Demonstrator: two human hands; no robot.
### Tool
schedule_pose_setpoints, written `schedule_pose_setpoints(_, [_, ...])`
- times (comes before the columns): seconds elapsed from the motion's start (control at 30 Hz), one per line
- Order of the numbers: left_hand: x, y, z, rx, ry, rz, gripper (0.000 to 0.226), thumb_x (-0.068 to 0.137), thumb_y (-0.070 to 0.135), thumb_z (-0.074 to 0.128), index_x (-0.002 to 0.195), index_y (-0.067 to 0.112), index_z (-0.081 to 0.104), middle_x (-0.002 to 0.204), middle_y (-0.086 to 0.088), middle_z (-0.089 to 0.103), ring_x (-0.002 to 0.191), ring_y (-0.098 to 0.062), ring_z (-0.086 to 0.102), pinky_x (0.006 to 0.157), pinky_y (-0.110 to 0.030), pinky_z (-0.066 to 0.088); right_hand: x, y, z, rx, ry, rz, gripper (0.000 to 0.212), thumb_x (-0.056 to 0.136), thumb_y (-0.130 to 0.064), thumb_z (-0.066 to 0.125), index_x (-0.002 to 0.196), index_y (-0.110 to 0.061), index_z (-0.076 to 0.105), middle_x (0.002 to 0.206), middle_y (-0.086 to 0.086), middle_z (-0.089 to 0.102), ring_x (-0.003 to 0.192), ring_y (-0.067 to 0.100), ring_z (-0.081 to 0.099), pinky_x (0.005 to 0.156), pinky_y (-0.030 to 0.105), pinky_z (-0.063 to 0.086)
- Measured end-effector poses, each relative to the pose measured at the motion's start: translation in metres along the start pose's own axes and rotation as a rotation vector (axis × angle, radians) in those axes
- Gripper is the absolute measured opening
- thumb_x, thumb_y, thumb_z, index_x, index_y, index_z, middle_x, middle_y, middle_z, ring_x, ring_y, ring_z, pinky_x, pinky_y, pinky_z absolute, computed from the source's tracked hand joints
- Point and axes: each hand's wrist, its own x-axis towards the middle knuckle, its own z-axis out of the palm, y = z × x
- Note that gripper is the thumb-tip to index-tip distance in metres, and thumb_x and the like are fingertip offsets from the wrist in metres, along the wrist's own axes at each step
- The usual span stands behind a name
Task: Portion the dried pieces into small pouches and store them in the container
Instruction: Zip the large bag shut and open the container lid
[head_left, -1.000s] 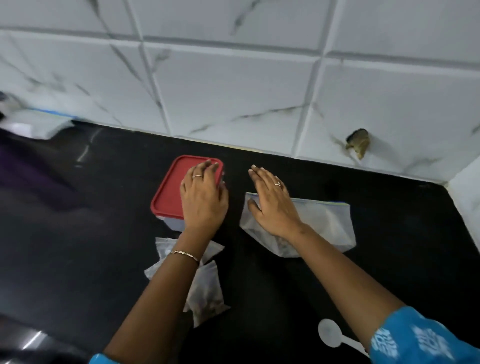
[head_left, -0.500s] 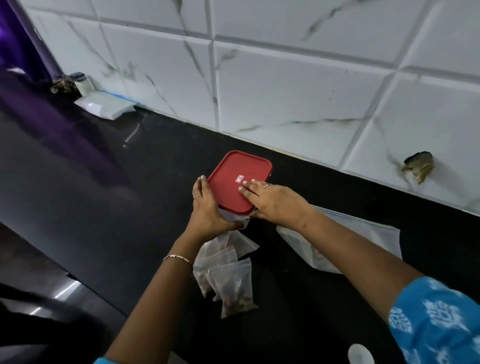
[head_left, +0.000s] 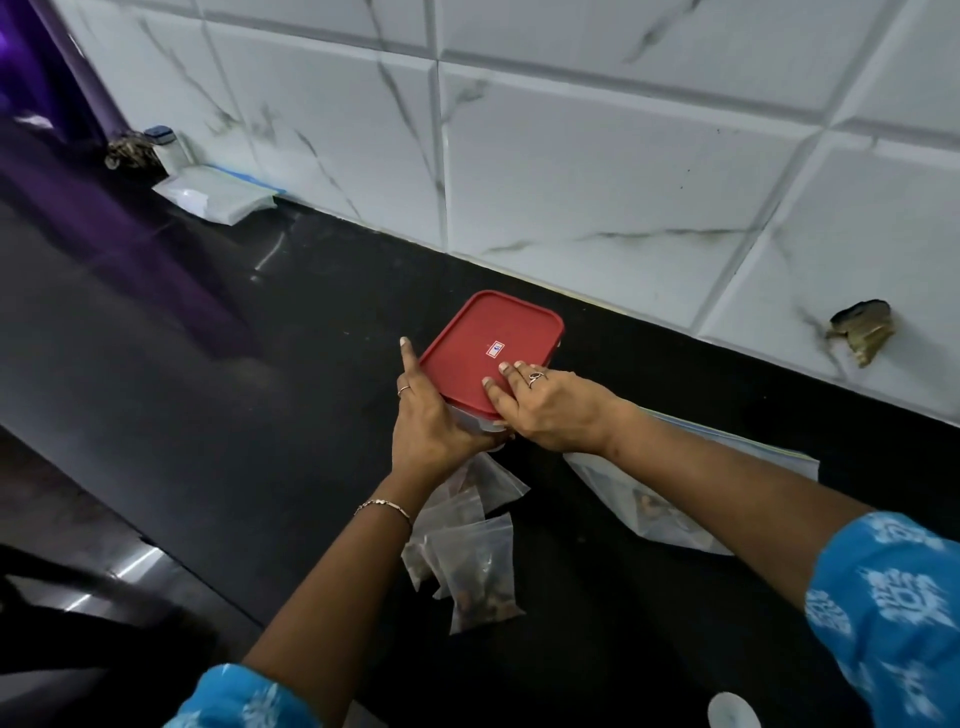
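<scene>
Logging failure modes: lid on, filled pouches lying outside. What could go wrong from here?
The filled pouches lie right by the container that the left hand grips; setting it down may crush them. The right hand rests flat on the red lid; opening it one-handed could tip the container.

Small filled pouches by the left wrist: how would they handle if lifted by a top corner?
Probably floppy: the pouches are thin, crumpled clear film. Likely bottom-heavy, since the dried pieces sit bunched at the lower end. Pushed, they may slide on the glossy counter.
</scene>
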Motion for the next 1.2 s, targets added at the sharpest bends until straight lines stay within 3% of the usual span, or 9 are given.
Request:
schedule_pose_setpoints(0.17, [-0.001,-0.001,0.001,-0.029,0.01,-0.015,0.159,0.042,0.05,0.094,0.151,0.021,-0.019,0.149,-0.01,0.029,0.136,-0.025,0.037,0.106,-0.038,0.037,0.005,0.006,-0.005,0.141,0.091,0.051,0.064,0.106,-0.024,0.006,0.097,0.002,0.064,0.091,0.028,0.069,0.074,0.036,0.071,0.06,0.041,0.059])
schedule_pose_setpoints(0.33, [-0.002,0.0,0.001,-0.031,0.009,-0.043,0.161,0.042,0.053,0.093,0.149,0.021,-0.023,0.153,-0.009,0.025,0.139,-0.025,0.034,0.107,-0.041,0.038,0.008,0.01,-0.01,0.177,0.133,0.128,0.05,0.107,-0.026,0.017,0.085,-0.007,0.057,0.072,0.013,0.066,0.055,0.025,0.065,0.043,0.034,0.052])
schedule_pose_setpoints(0.43, [-0.002,0.001,0.001,-0.044,0.014,-0.049,0.161,0.041,0.053,0.092,0.148,0.024,-0.025,0.155,-0.009,0.024,0.14,-0.025,0.034,0.108,-0.043,0.038,0.01,0.015,-0.021,0.199,0.209,0.179,0.057,0.107,-0.028,0.013,0.08,-0.008,0.059,0.059,0.005,0.059,0.042,0.019,0.057,0.034,0.025,0.041])
schedule_pose_setpoints(0.53, [-0.002,0.002,0.004,-0.037,0.029,-0.064,0.16,0.044,0.051,0.092,0.147,0.024,-0.028,0.157,-0.008,0.023,0.141,-0.027,0.033,0.107,-0.043,0.039,0.013,0.022,-0.03,0.219,0.279,0.291,0.06,0.106,-0.028,0.015,0.081,-0.006,0.064,0.055,0.003,0.058,0.039,0.019,0.056,0.033,0.022,0.034])
schedule_pose_setpoints(0.67, [-0.001,0.002,0.006,0.013,0.006,-0.044,0.155,0.05,0.048,0.092,0.149,0.018,-0.023,0.157,-0.008,0.019,0.143,-0.026,0.028,0.111,-0.041,0.036,0.011,0.034,-0.038,0.343,0.332,0.431,0.034,0.098,-0.023,0.035,0.085,-0.002,0.058,0.052,0.01,0.059,0.039,0.027,0.058,0.034,0.026,0.039])
schedule_pose_setpoints(0.77, [-0.001,0.002,0.007,0.029,-0.011,-0.032,0.147,0.053,0.047,0.091,0.151,0.015,-0.014,0.157,-0.007,0.017,0.144,-0.024,0.024,0.113,-0.041,0.033,0.009,0.052,-0.047,0.482,0.417,0.668,0.026,0.097,-0.018,0.041,0.091,0.002,0.055,0.062,0.022,0.064,0.048,0.04,0.059,0.044,0.032,0.037])
schedule_pose_setpoints(0.9, [-0.004,0.007,0.011,0.041,-0.004,-0.025,0.142,0.052,0.05,0.09,0.152,0.015,-0.004,0.153,-0.006,0.019,0.143,-0.023,0.026,0.111,-0.041,0.036,-0.002,0.088,-0.049,0.604,0.592,1.202,0.032,0.103,-0.019,0.036,0.1,0.008,0.053,0.086,0.032,0.064,0.078,0.048,0.06,0.062,0.042,0.032])
schedule_pose_setpoints(1.1, [-0.006,0.019,0.026,0.057,-0.022,-0.026,0.142,0.053,0.05,0.09,0.151,0.013,-0.004,0.155,-0.007,0.016,0.144,-0.024,0.022,0.112,-0.04,0.033,-0.046,0.1,-0.039,0.909,0.699,1.749,0.039,0.104,-0.023,0.03,0.111,0.005,0.056,0.113,0.024,0.063,0.105,0.035,0.059,0.085,0.036,0.043])
schedule_pose_setpoints(1.2, [-0.006,0.024,0.03,0.077,-0.03,-0.029,0.145,0.053,0.05,0.09,0.152,0.012,-0.01,0.158,-0.007,0.009,0.147,-0.026,0.015,0.116,-0.043,0.028,-0.079,0.096,-0.023,1.19,0.87,1.974,0.036,0.102,-0.033,0.03,0.106,-0.008,0.056,0.11,0.016,0.063,0.102,0.034,0.063,0.086,0.05,0.055])
